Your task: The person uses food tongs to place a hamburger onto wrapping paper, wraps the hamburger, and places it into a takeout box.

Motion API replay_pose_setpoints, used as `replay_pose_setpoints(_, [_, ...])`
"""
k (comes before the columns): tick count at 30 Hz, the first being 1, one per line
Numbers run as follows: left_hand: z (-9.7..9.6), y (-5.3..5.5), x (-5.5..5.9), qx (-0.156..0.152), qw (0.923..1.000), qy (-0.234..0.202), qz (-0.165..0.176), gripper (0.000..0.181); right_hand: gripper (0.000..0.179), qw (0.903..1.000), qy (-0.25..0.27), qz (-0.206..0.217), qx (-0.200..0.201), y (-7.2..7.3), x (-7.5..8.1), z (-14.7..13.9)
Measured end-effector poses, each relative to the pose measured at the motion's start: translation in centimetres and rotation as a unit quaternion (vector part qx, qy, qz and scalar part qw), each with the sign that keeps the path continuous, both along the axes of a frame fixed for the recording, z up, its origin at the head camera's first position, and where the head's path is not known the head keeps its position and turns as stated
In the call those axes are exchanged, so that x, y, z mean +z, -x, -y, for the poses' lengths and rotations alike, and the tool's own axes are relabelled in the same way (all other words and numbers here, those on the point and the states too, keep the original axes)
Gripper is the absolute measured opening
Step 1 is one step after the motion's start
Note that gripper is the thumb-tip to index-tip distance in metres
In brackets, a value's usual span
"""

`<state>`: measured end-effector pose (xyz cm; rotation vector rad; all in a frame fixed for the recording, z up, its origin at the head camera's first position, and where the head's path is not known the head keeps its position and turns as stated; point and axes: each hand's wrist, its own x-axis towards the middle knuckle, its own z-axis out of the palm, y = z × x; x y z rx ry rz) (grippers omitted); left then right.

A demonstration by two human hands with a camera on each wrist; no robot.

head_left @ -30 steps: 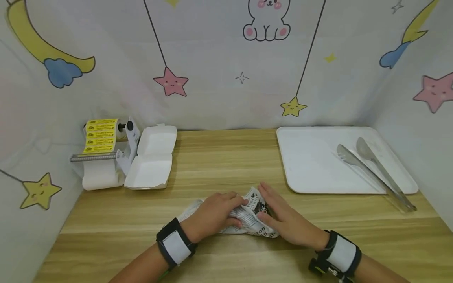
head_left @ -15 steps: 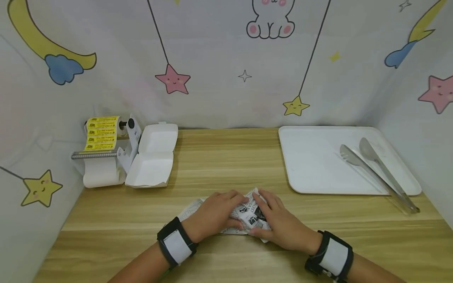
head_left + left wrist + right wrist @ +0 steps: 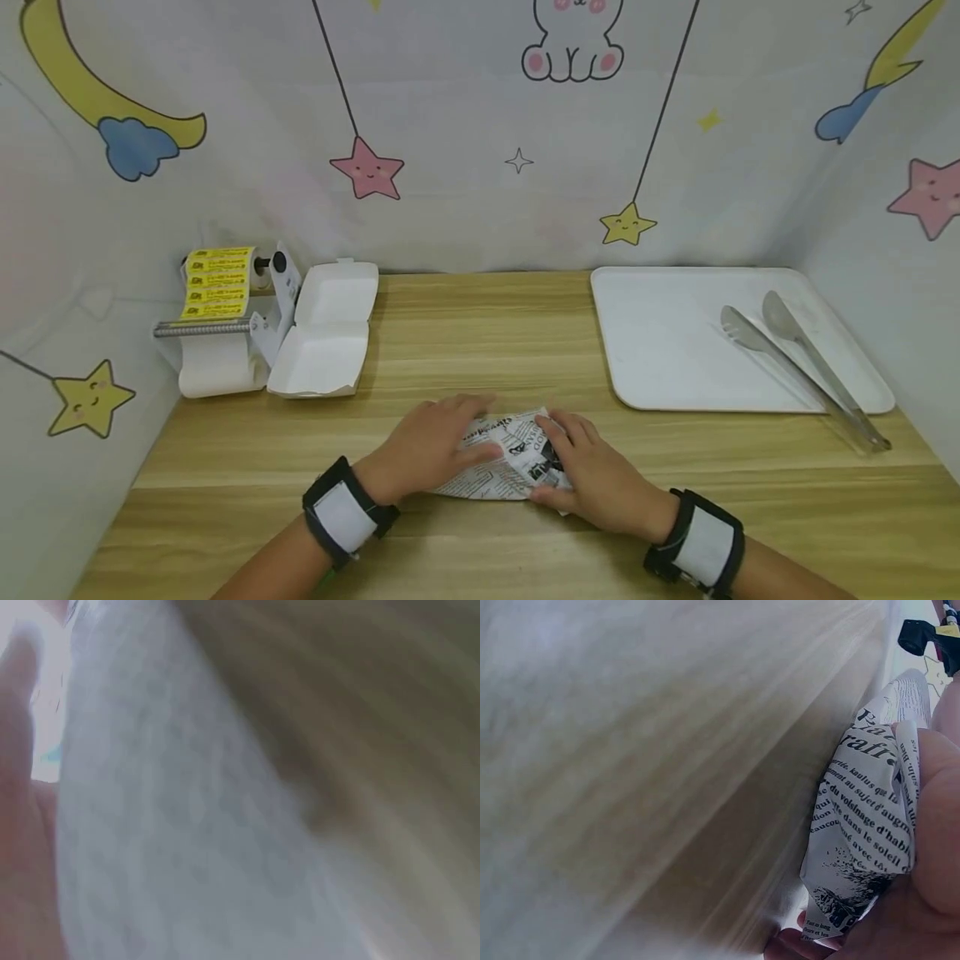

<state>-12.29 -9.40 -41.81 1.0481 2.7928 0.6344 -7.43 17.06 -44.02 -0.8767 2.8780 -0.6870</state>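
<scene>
A folded sheet of newsprint-patterned paper (image 3: 491, 467) lies on the wooden table in front of the person, creased into a bundle. At its right end my right hand (image 3: 600, 479) grips the fold, thumb at the near edge and fingers over the top. The right wrist view shows the crumpled, printed paper (image 3: 862, 802) tucked against the palm. My left hand (image 3: 427, 446) rests over the left part of the paper, its fingers stretched forward and its thumb lying across the print. Pale, blurred paper (image 3: 165, 795) fills much of the left wrist view; what lies inside the fold is hidden.
A white hinged food box (image 3: 318, 358) stands open at the back left, beside a label dispenser (image 3: 217, 321) with a yellow roll. At the back right, a white tray (image 3: 667, 350) carries metal tongs (image 3: 810, 371) whose handle end overhangs its near edge.
My left hand has slid left and loosened, uncovering more of the paper's middle. The right hand has folded the right end inward and now holds it down.
</scene>
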Motion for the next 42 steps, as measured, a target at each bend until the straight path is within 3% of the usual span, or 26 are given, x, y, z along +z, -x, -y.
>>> replay_pose_setpoints(2, [1.6, 0.4, 0.3, 0.043, 0.9989, -0.007, 0.019, 0.053, 0.085, 1.0, 0.002, -0.005, -0.001, 0.0, 0.0, -0.1])
replay_pose_setpoints(4, [3.4, 0.7, 0.5, 0.09, 0.9941, -0.012, 0.06, 0.05, 0.085, 1.0, 0.004, -0.006, -0.001, -0.1, 0.0, -0.2])
replay_pose_setpoints(7, [5.9, 1.0, 0.4, 0.136, 0.979, -0.028, 0.149, 0.054, 0.084, 0.9999, 0.009, -0.013, 0.001, -0.1, 0.0, -0.3])
replay_pose_setpoints(9, [7.2, 1.1, 0.2, 0.137, 0.9677, -0.05, 0.206, 0.049, 0.084, 0.9998, 0.01, -0.018, 0.003, -0.1, 0.0, -0.3])
replay_pose_setpoints(11, [8.2, 1.0, 0.0, 0.115, 0.9598, -0.08, 0.243, 0.038, 0.083, 0.9997, 0.012, -0.022, 0.006, -0.2, 0.0, -0.3])
replay_pose_setpoints(14, [9.2, 0.8, -0.3, 0.088, 0.9477, -0.121, 0.282, 0.029, 0.083, 0.9997, 0.01, -0.023, 0.008, -0.2, 0.0, -0.3])
replay_pose_setpoints(16, [9.4, 0.6, -0.4, 0.089, 0.9329, -0.155, 0.313, 0.027, 0.083, 0.9997, 0.009, -0.022, 0.007, -0.3, 0.0, -0.2])
replay_pose_setpoints(18, [9.3, 0.4, -0.4, 0.093, 0.909, -0.199, 0.354, 0.028, 0.083, 0.9997, 0.008, -0.022, 0.006, -0.3, 0.0, -0.2])
replay_pose_setpoints(19, [9.1, 0.3, -0.4, 0.095, 0.8925, -0.225, 0.379, 0.029, 0.083, 0.9997, 0.008, -0.023, 0.005, -0.3, 0.0, -0.2])
replay_pose_setpoints(20, [8.9, 0.1, -0.3, 0.096, 0.8704, -0.257, 0.409, 0.031, 0.083, 0.9997, 0.006, -0.024, 0.005, -0.3, 0.0, -0.2])
replay_pose_setpoints(22, [8.3, -0.4, -0.1, 0.094, 0.8171, -0.322, 0.469, 0.038, 0.083, 0.9996, 0.007, -0.027, 0.005, -0.3, -0.1, -0.1])
replay_pose_setpoints(24, [7.5, -1.0, 0.2, 0.09, 0.7685, -0.373, 0.512, 0.043, 0.083, 0.9995, 0.008, -0.031, 0.006, -0.3, -0.1, -0.1])
replay_pose_setpoints(26, [6.7, -1.5, 0.6, 0.077, 0.7309, -0.415, 0.536, 0.044, 0.082, 0.9994, 0.007, -0.035, 0.005, -0.4, -0.1, -0.1])
replay_pose_setpoints(31, [4.9, -1.9, 1.2, -0.001, 0.6757, -0.488, 0.553, 0.039, 0.081, 0.9993, 0.006, -0.037, 0.0, -0.5, 0.0, 0.0])
replay_pose_setpoints(32, [4.7, -1.9, 1.2, -0.012, 0.6707, -0.494, 0.553, 0.038, 0.081, 0.9993, 0.005, -0.037, -0.001, -0.5, 0.0, 0.0])
replay_pose_setpoints(33, [4.4, -1.9, 1.1, -0.02, 0.6705, -0.496, 0.552, 0.036, 0.082, 0.9993, 0.004, -0.036, -0.001, -0.6, -0.1, 0.0])
replay_pose_setpoints(34, [4.2, -1.9, 1.0, -0.024, 0.6771, -0.493, 0.546, 0.034, 0.082, 0.9994, 0.004, -0.035, -0.001, -0.6, -0.1, 0.0])
replay_pose_setpoints(35, [3.8, -2.0, 0.9, -0.022, 0.6897, -0.486, 0.536, 0.036, 0.082, 0.9994, 0.004, -0.035, -0.001, -0.6, -0.1, 0.0])
replay_pose_setpoints(40, [2.0, -2.1, 0.0, -0.005, 0.7914, -0.418, 0.446, 0.056, 0.082, 0.9995, 0.004, -0.031, 0.001, -0.5, 0.0, 0.1])
replay_pose_setpoints(42, [1.3, -2.2, -0.3, -0.016, 0.8247, -0.398, 0.401, 0.054, 0.082, 0.9995, 0.003, -0.031, 0.001, -0.6, 0.0, 0.1])
